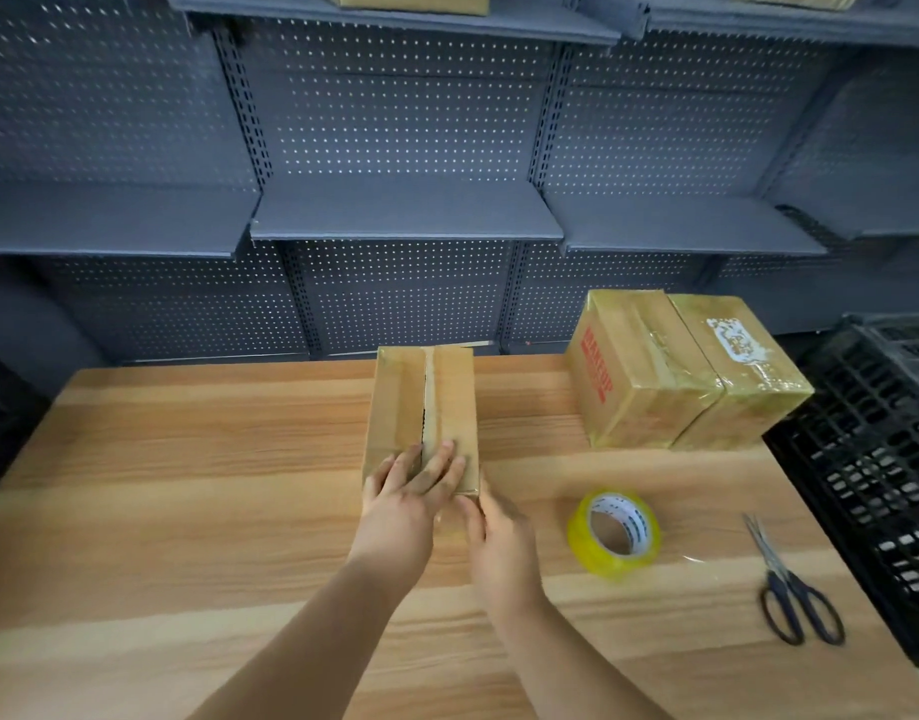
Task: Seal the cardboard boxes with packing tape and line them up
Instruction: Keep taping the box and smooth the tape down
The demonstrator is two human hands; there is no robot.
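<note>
At the middle of the wooden table [187,459], the open-seamed cardboard box [395,402] is sitting with its flaps folded shut, and the left hand [410,480] is lying flat across the near end of the lid. Its fingers are straight and are bridging the centre seam [424,397], pressing down rather than gripping. The right hand [499,543] is reaching in at the box's near right corner. It is blurred, so I cannot tell whether its fingertips are pinching anything or only touching the cardboard.

A dark gap is showing along that seam. A paler band is running just beside it, but whether that is tape I cannot say.

Over to the right, the yellow tape roll [584,545] is resting on the table, apart from both hands, and the scissors [790,589] are lying beyond it near the black crate [873,459]. At the far right, two taped boxes [639,376] are standing touching, side by side.

So this looks like the flap-closing stage on box three, with sealing not yet finished. The next move is calling for the left palm to be holding those flaps level while the right hand fetches the roll and starts a strip squarely over the seam. Any lift in a flap is risking a wrinkled seal.
</note>
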